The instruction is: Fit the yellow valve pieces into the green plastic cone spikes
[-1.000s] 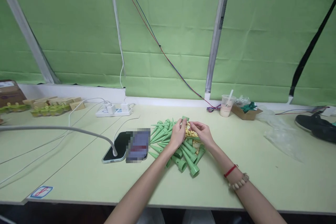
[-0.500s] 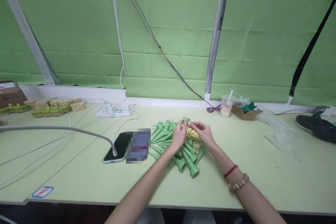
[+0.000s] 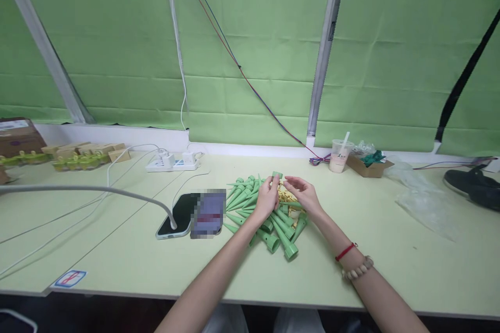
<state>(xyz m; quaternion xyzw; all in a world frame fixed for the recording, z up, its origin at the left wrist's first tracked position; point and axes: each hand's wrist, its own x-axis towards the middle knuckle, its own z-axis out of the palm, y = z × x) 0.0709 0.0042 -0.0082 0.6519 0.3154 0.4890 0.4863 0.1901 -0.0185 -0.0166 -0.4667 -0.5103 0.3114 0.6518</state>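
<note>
My left hand (image 3: 268,197) is closed around a green plastic spike (image 3: 277,174), whose wide capped end shows above the fingers. Just right of it, my right hand (image 3: 302,193) is raised with fingers parted and curved, and I see nothing in it. Under and around both hands lies a pile of green spikes (image 3: 288,250), pointed at one end and hollow at the other. Small yellow pieces (image 3: 288,196) are heaped between and behind the hands; the palms partly hide them.
Left of the pile are a black phone (image 3: 179,216) and a second, blurred device (image 3: 208,216). Behind stand a power strip (image 3: 172,164), a drink cup (image 3: 339,157) and a cardboard box (image 3: 367,167). A plastic bag (image 3: 424,203) and a dark shoe (image 3: 472,184) lie to the right.
My right hand's fingers have spread from a pinch near the left hand. The left hand keeps its hold on the spike. The view has shifted slightly.
</note>
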